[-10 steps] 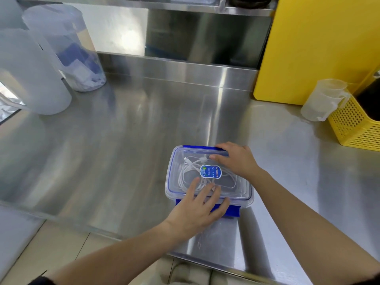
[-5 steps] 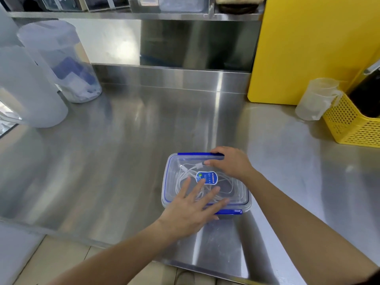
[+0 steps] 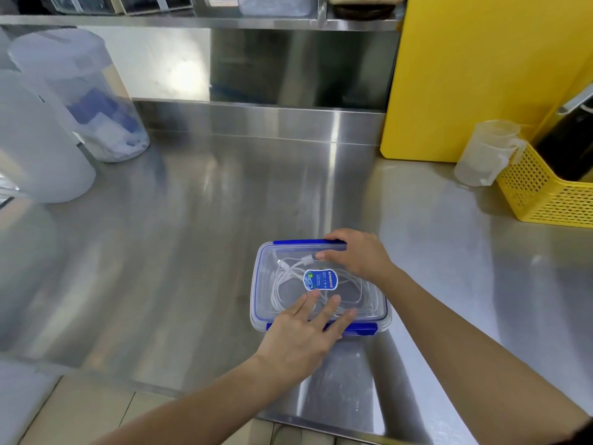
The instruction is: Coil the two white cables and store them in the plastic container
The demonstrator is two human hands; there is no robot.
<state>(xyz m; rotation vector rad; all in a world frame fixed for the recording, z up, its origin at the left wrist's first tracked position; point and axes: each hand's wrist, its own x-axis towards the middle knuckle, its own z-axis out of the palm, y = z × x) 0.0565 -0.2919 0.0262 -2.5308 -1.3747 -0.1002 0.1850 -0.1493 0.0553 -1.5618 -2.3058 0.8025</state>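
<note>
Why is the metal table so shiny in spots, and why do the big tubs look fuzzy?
Head view: light glares in streaks off the stainless steel counter; the frosted plastic tubs at the left edge look soft, stretched by the wide lens.

Steel counter [image 3: 199, 239] fills most of frame, tile floor lower left. Upper left: frosted white tub [image 3: 38, 149], behind it clear lidded jar [image 3: 96, 101] with blue and white contents. Upper right: yellow board [image 3: 475, 75] upright against backsplash, clear measuring jug [image 3: 484, 155] touching yellow perforated basket [image 3: 545, 194] holding dark bottle [image 3: 571, 139]. Shelf [image 3: 192, 20] along top edge
</note>
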